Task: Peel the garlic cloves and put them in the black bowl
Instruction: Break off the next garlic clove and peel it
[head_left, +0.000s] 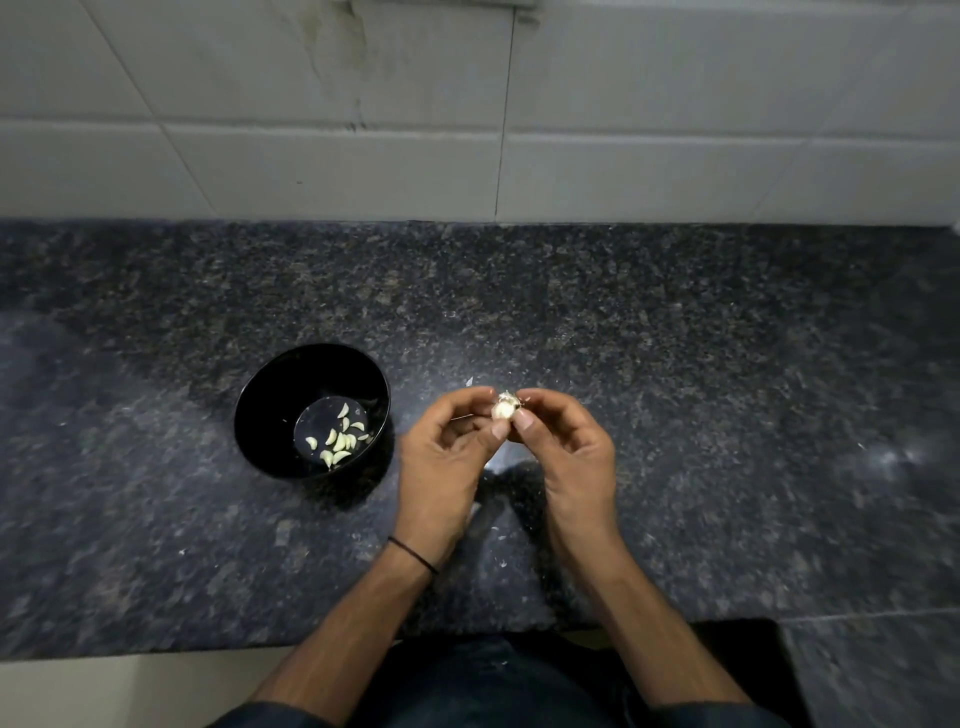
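While the garlic clove (504, 409) is pinched between both hands above the dark speckled countertop (675, 364), the black bowl (270, 384) stands to the left of the grip, nearer the left hand (444, 467) than the right hand (566, 457) and apart from both. Each hand curls its thumb and forefinger onto the clove from its own side, the thumb tips (500, 428) meeting on the near face and the remaining fingers loosely bent behind; neither hand is slack and neither holds anything else. Papery skin stands up at the far end of the clove, so its long axis appears to run away from the person; whether this is one clove or a small cluster cannot be told. Peeled cloves (337, 441) lie in the bottom of the bowl, which suggests the task is partly done. Once the skin is off, the transfer would be a short leftward reach, most easily by the left hand. Pale skin flakes (470, 381) dot the counter near the hands, and a thin dark band (413, 555) circles the left wrist
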